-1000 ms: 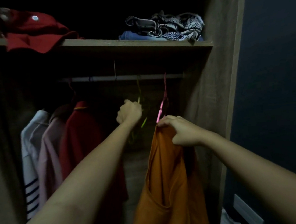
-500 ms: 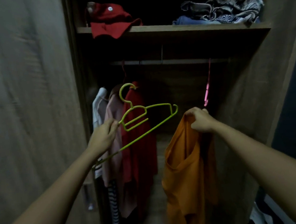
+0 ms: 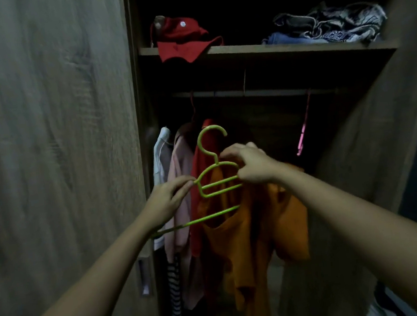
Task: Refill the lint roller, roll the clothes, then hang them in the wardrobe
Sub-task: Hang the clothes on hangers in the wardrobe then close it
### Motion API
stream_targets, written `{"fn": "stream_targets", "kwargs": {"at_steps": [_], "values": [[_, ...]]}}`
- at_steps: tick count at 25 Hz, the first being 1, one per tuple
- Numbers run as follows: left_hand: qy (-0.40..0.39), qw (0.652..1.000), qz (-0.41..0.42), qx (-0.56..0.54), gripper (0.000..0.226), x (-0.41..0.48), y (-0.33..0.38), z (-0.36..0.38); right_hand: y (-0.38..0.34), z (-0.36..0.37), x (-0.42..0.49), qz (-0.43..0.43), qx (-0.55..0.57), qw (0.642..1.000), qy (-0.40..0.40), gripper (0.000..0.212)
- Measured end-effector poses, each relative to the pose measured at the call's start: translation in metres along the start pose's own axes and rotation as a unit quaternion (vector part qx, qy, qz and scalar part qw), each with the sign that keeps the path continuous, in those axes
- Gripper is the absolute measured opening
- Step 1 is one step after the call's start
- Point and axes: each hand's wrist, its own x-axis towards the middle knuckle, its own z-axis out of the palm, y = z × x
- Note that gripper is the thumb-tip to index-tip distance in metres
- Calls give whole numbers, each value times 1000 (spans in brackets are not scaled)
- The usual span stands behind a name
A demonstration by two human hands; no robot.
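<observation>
left hand [image 3: 167, 203] pinches the green hanger [image 3: 215, 180] at its left shoulder | right hand [image 3: 252, 166] closed on hanger's right side plus the orange shirt [image 3: 246, 233] bunched below it | rail [image 3: 254, 92] beyond, above both grips | risk imo: collar slides off mid-threading, shirt drops

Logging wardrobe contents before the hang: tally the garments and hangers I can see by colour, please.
Orange garment, in hand: 1
Red: hanging garment, shelf item: 2
Pink hanging garment: 1
White striped hanging garment: 1
Dark patterned shelf pile, count unclear: 1
Green hanger: 1
Pink hanger: 1
Total: 8
</observation>
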Motion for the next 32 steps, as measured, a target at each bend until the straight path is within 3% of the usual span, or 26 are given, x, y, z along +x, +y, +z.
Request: {"fn": "stream_targets", "kwargs": {"at_steps": [4,7,8,10,14,17,21,24,28,30,32], "values": [[108,994,-6,-20,29,4,12,5,1,-10,-11,-143,-192,957,167,50],[240,952,28,190,31,1,32,17,7,-15,-10,-157,-229,938,208,35],[258,942,47,209,30,-6,45,27,5,-18,-9,-152,-228,937,217,32],[216,952,90,195,35,-32,67,58,2,-30,-10,-148,-213,933,249,34],[-2,990,-56,128,70,-57,67,95,-1,-63,-27,-140,-178,937,265,34],[-89,992,-82,34,86,-44,35,92,10,-83,-42,-121,-192,939,259,37],[-134,989,-23,-64,61,-43,-10,53,58,-100,-72,-94,-274,931,222,49],[-170,984,-2,-58,46,-31,-10,30,75,-76,-89,-82,-328,931,140,43],[-179,980,61,-54,4,-7,34,31,59,-33,-90,-22,-214,970,113,34],[-140,985,11,-98,32,-2,48,25,60,-27,-92,-1,-107,986,130,30],[-84,993,7,-86,44,4,47,12,72,-27,-99,-1,-61,989,133,36]]}}
